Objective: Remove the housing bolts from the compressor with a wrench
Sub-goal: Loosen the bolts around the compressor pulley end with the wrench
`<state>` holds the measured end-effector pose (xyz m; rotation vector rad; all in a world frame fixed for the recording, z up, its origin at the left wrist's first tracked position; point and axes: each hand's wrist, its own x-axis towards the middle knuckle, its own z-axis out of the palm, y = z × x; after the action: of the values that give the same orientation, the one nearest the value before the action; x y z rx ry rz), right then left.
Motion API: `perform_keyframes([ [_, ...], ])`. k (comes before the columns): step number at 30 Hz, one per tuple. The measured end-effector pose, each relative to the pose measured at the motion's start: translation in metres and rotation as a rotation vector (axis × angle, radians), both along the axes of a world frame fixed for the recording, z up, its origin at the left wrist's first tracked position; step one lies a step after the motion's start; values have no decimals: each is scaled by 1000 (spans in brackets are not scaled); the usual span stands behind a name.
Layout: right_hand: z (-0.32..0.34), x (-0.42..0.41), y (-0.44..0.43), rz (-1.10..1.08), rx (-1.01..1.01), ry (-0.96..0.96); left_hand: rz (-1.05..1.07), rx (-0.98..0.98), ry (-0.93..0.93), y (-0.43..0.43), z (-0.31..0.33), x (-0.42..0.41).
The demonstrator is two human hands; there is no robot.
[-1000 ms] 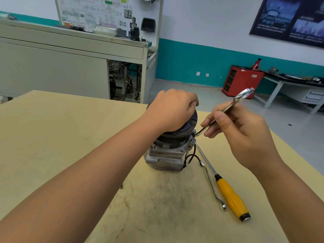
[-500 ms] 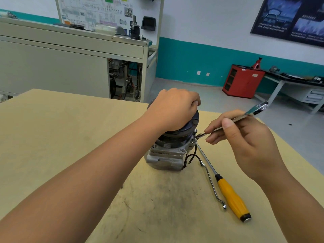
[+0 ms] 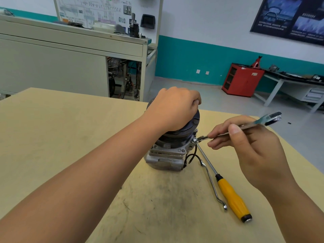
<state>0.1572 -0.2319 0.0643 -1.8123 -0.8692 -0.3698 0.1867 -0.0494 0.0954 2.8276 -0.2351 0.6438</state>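
Observation:
The grey metal compressor [image 3: 164,158] stands upright on the wooden table [image 3: 52,130], its black pulley on top. My left hand [image 3: 173,109] grips the pulley from above, fingers curled over its far edge. My right hand [image 3: 245,137] holds a silver wrench [image 3: 249,127] between thumb and fingers. The wrench's near end sits on a housing bolt [image 3: 194,139] at the compressor's right shoulder. Its open-jaw far end points up and to the right.
A yellow-handled screwdriver [image 3: 231,195] lies on the table right of the compressor, with a bent offset wrench [image 3: 213,185] beside it. Black wires [image 3: 191,158] hang from the compressor's right side. Beyond the table edge stand a grey cabinet [image 3: 52,67] and a red cabinet [image 3: 242,79].
My right hand has swung the wrench's free end to the right and downward around the bolt. My left hand has kept its hold on the pulley.

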Motion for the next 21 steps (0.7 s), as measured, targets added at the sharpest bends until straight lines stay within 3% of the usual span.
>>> perform_keyframes([
  [7,-8,-5,-1,-3,-70,-116,-4,1,-6,0,0,0],
  [21,-8,-6,-3,-9,-91,-140,-10,-7,-8,0,1,-1],
])
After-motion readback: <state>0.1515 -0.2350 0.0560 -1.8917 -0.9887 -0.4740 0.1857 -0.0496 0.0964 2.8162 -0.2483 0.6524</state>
